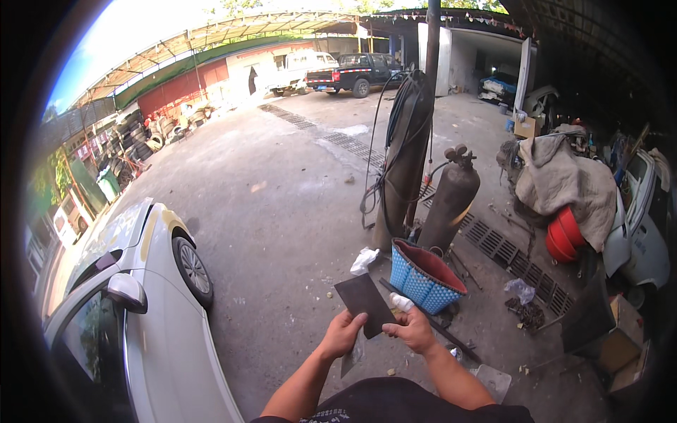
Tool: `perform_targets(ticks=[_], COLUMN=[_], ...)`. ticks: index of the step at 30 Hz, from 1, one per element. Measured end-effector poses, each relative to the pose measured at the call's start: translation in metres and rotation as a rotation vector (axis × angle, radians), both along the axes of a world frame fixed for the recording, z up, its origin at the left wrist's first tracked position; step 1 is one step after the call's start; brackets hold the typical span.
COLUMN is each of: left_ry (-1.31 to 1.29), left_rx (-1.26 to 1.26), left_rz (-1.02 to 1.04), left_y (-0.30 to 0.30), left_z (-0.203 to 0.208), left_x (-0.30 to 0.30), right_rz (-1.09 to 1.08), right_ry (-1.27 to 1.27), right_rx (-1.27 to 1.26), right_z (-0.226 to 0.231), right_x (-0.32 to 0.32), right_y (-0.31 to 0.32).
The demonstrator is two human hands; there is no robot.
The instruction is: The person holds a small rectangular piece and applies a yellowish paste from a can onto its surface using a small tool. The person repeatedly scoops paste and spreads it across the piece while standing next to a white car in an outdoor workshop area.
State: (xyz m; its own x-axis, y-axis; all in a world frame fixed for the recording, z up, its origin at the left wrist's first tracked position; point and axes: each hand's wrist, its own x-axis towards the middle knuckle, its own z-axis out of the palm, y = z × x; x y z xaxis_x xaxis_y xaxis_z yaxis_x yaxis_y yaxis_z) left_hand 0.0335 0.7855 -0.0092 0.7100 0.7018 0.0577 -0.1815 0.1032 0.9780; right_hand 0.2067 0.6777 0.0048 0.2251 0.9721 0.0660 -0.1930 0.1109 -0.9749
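Observation:
Held in front of me is a flat, dark rectangular sheet [364,303] that looks like sandpaper. My left hand [343,334] is closed on its lower left edge, the thumb lying on top. A thin greyish piece [352,357] hangs below that hand; what it is I cannot make out. My right hand [412,330] pinches the sheet's lower right corner. Something white [402,302] shows at the right hand's fingers, and I cannot tell whether it is held or wrapped around them. Just beyond the hands stands a blue woven basket [427,282] with a reddish inside.
A light car [162,296] with yellowish patches on its front fender stands at left. Tall gas cylinders [451,201] with hoses rise behind the basket. Drain grating [493,243] crosses the floor. Red basins [564,236] and a cloth-covered heap [564,176] lie at right.

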Motion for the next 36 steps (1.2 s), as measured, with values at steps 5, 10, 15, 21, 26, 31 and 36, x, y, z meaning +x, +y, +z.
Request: perform_targets(ticks=[5, 10, 15, 21, 26, 31, 36], left_ry=[0.239, 0.221, 0.254, 0.531, 0.111, -0.105, -0.148], left_rx=[0.153, 0.086, 0.089, 0.17, -0.155, -0.205, -0.059], left_rz=[-0.156, -0.277, -0.38, -0.466, 0.164, 0.498, 0.628], left_y=[0.004, 0.002, 0.006, -0.007, 0.008, 0.017, 0.005], left_z=[0.012, 0.015, 0.019, 0.018, 0.013, 0.015, 0.016], left_x=[-0.014, -0.021, -0.028, -0.03, -0.02, -0.005, 0.013], right_rz=[0.203, 0.242, 0.251, -0.167, -0.214, 0.083, -0.051], right_ry=[-0.038, -0.089, -0.15, -0.068, -0.129, -0.399, -0.453], right_rx=[-0.078, -0.139, -0.149, 0.007, -0.01, 0.236, 0.369], right_z=[0.008, 0.013, 0.015, 0.031, 0.026, 0.003, -0.003], right_x=[0.006, 0.01, 0.018, 0.049, 0.033, -0.034, -0.061], right_y=[-0.003, -0.008, -0.007, 0.004, -0.004, -0.017, -0.012])
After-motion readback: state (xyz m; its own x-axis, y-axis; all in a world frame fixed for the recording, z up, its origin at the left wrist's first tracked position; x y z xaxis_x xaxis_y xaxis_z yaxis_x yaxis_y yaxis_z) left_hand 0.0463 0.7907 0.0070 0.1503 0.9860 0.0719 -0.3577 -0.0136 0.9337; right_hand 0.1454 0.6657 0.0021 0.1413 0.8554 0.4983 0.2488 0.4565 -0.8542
